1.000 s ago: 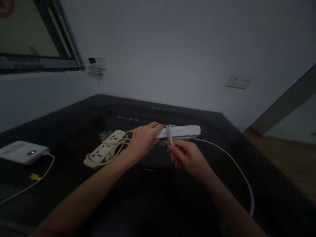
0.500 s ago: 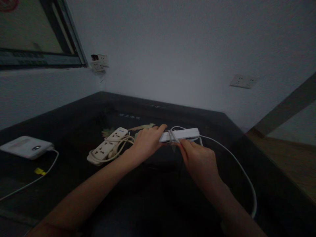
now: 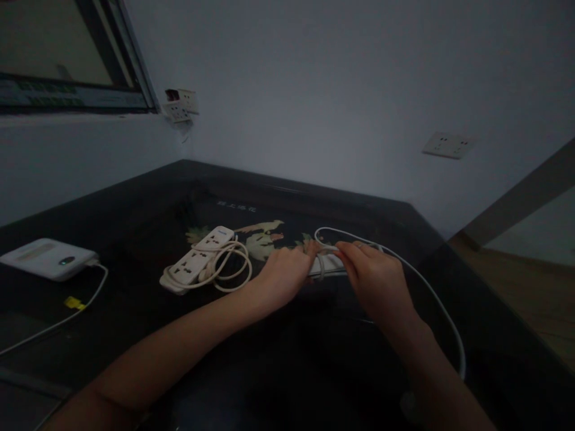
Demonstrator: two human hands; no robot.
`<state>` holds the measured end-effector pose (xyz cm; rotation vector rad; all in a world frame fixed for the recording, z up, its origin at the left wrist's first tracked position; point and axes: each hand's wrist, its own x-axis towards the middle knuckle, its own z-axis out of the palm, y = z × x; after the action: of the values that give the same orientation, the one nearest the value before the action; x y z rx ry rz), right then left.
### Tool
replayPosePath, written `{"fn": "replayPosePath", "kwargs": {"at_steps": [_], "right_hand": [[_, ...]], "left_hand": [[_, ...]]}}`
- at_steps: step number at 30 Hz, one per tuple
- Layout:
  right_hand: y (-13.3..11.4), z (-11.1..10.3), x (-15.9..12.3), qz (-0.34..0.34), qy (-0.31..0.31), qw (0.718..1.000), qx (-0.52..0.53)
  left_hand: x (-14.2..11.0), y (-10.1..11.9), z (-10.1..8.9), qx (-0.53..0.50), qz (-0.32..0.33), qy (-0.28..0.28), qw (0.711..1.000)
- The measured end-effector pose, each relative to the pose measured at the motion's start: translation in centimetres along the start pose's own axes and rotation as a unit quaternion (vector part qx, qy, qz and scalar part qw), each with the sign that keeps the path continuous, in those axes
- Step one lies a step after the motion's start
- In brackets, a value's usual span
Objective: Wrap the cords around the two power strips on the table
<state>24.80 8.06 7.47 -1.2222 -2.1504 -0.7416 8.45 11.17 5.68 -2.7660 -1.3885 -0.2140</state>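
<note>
A white power strip (image 3: 331,264) is held low over the dark table, with its own cord wrapped round its middle. My left hand (image 3: 287,269) grips the strip's left end, fingers closed and partly hidden behind it. Pinched in my right hand (image 3: 371,269) is the white cord (image 3: 422,281), just above the strip's right part, which the hand covers. From there the cord makes a loop behind the strip and trails off to the right and down. Left of my hands lies a second, cream power strip (image 3: 197,258) with its cord bundled over it.
A white box-shaped device (image 3: 49,258) with a lit oval display stands at the left, its cable (image 3: 96,293) bearing a yellow tag (image 3: 74,303). Wall sockets (image 3: 448,145) are at the right, others (image 3: 179,106) in the far corner. The table's right edge drops to a wooden floor.
My right hand has moved from below the strip, over its front, to its top, carrying the cord round. My left hand has kept its grip on the strip's left end.
</note>
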Motion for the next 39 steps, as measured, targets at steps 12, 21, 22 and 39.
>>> {"fn": "replayPosePath", "kwargs": {"at_steps": [12, 21, 22, 39], "right_hand": [[-2.0, -0.3, -0.2, 0.023, 0.029, 0.999, -0.003], [-1.6, -3.2, 0.8, 0.118, -0.156, 0.919, 0.343], [-1.1, -3.6, 0.9, 0.11, -0.176, 0.908, 0.363], [0.3, -4.6, 0.9, 0.067, -0.225, 0.909, 0.346]], "left_hand": [[1.1, -3.6, -1.2, -0.131, -0.019, 0.098, 0.986], [0.6, -4.6, -4.1, -0.412, -0.096, 0.121, 0.898], [0.4, -4.7, -4.4, -0.443, -0.096, 0.107, 0.885], [-0.3, -3.8, -5.0, -0.551, -0.063, 0.088, 0.827]]}}
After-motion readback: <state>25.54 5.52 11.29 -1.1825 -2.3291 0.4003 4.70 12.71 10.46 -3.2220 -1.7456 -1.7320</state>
